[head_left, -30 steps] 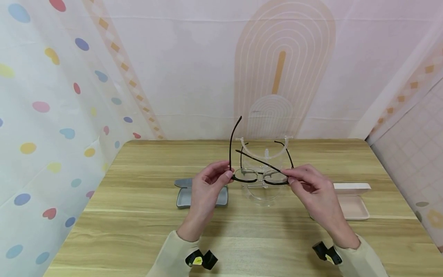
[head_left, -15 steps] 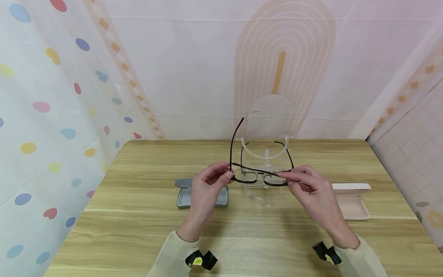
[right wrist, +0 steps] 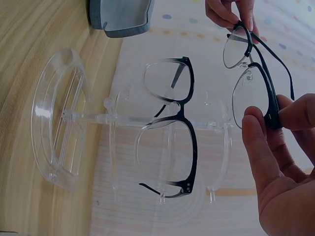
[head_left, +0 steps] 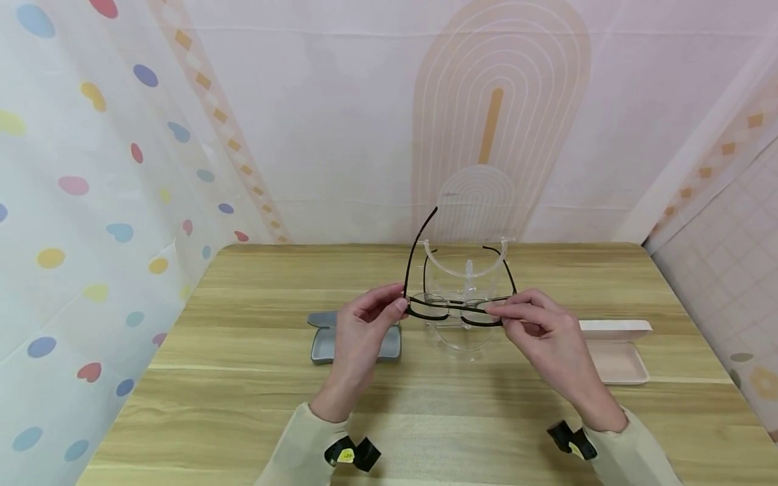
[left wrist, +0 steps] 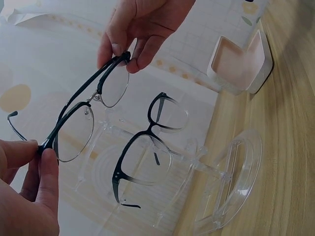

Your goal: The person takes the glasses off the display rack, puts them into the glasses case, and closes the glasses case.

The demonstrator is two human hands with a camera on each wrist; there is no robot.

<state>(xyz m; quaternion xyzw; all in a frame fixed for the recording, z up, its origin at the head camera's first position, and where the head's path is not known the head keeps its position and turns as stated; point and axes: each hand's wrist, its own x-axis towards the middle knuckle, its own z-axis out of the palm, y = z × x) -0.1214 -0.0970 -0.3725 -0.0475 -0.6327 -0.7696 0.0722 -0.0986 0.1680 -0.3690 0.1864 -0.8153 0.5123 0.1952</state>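
Observation:
Both hands hold a pair of black half-rim eyeglasses (left wrist: pixel 102 82) in the air, in front of a clear display stand (right wrist: pixel 40 120). My left hand (head_left: pixel 361 327) pinches the frame's left corner between thumb and fingers. The temple on that side sticks out, pointing away and up. At the opposite corner my right hand (head_left: pixel 556 337) grips the frame, and the right temple lies folded across behind the lenses. A second pair of eyeglasses (right wrist: pixel 194 147), with a black upper rim fading to clear, sits on the stand with its temples spread.
An open grey glasses case (head_left: pixel 324 345) lies on the wooden table (head_left: pixel 243 405), partly behind the left hand. Beyond the right hand is an open white case (head_left: pixel 621 366) with a pale pink lining. A patterned curtain (head_left: pixel 340 135) hangs behind the table.
The right temple has swung inward and down, from angled over the lenses to folded flat along the frame. The left temple's tip has tilted slightly right. Both hands stay nearly in place.

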